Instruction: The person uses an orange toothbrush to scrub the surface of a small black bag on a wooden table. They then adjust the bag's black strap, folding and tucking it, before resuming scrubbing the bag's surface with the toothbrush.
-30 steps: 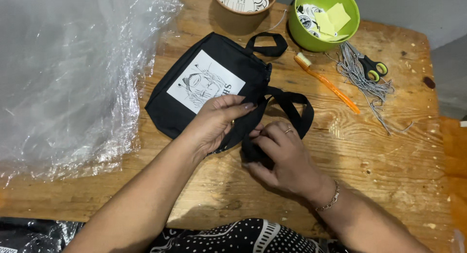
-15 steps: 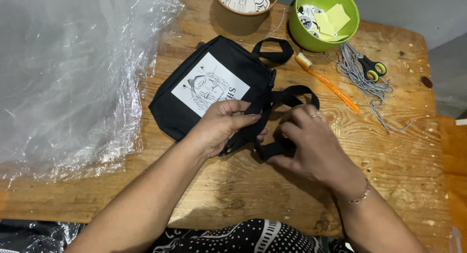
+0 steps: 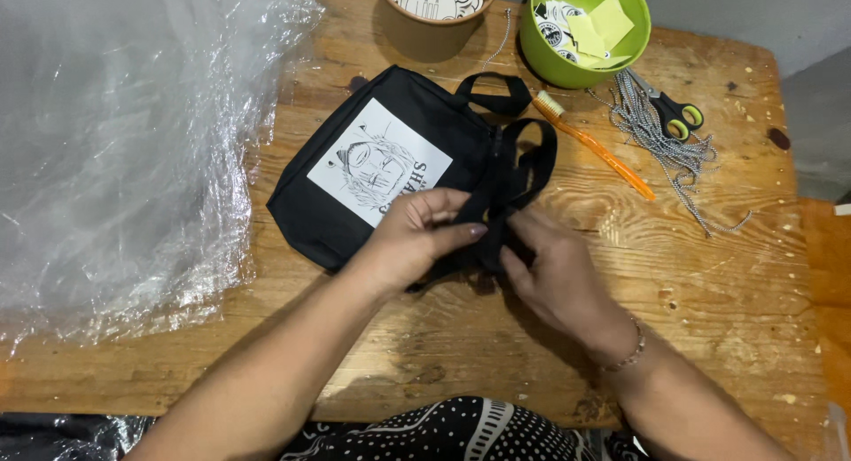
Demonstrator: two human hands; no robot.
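Note:
A small black bag (image 3: 328, 204) with a white drawn patch lies flat on the wooden table (image 3: 727, 284). Its black strap (image 3: 523, 164) loops out at the bag's right side. My left hand (image 3: 412, 239) pinches the strap at the bag's lower right corner. My right hand (image 3: 554, 270) holds the same strap just to the right, fingers folded around it. Both hands touch each other over the strap.
Crumpled clear plastic sheeting (image 3: 115, 151) covers the table's left. At the back stand a brown cup (image 3: 425, 27) of stickers and a green bowl (image 3: 554, 58) of paper bits. An orange toothbrush (image 3: 598, 151), scissors (image 3: 674, 115) and ball chains (image 3: 660, 146) lie right of the bag.
My right hand has moved left and inward, gathering the strap loop against the bag's side. The loop now stands narrower and more upright. My left hand kept its pinch.

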